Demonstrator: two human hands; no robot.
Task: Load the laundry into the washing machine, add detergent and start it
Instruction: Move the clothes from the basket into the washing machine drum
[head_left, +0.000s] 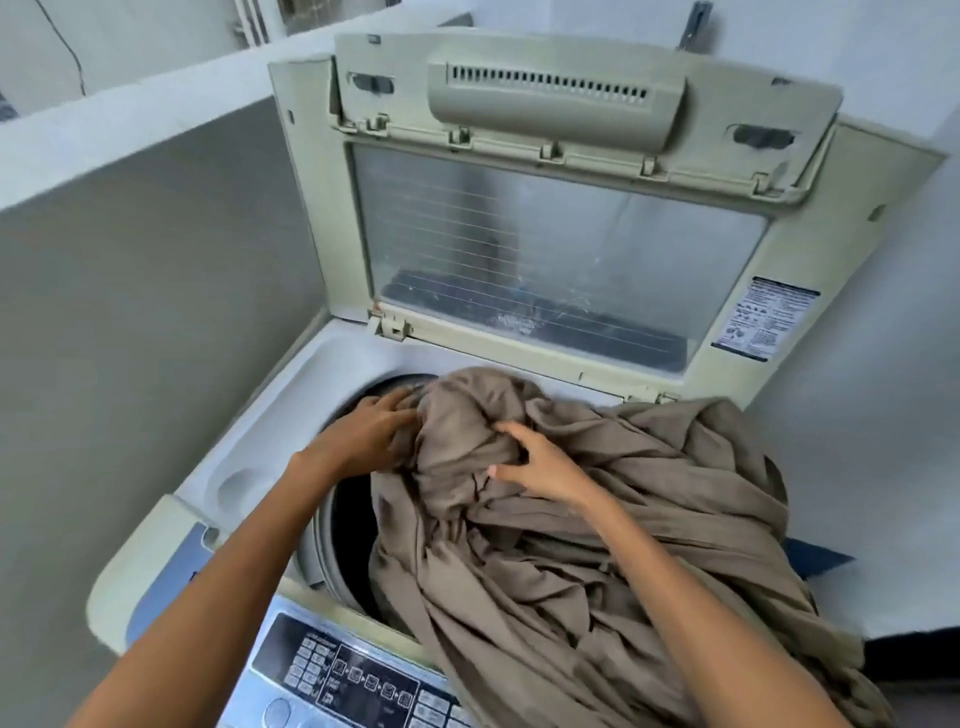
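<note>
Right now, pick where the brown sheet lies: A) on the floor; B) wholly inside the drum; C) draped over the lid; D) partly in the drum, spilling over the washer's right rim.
D: the brown sheet dips into the drum, its bulk hanging off the right of the washing machine and over the control panel.

Nothing legible — the instruction sticker (763, 319) on the washing machine lid (332, 234) shows small print and pictograms, and the control panel (337, 670) has button labels, all too blurred to read.
</note>
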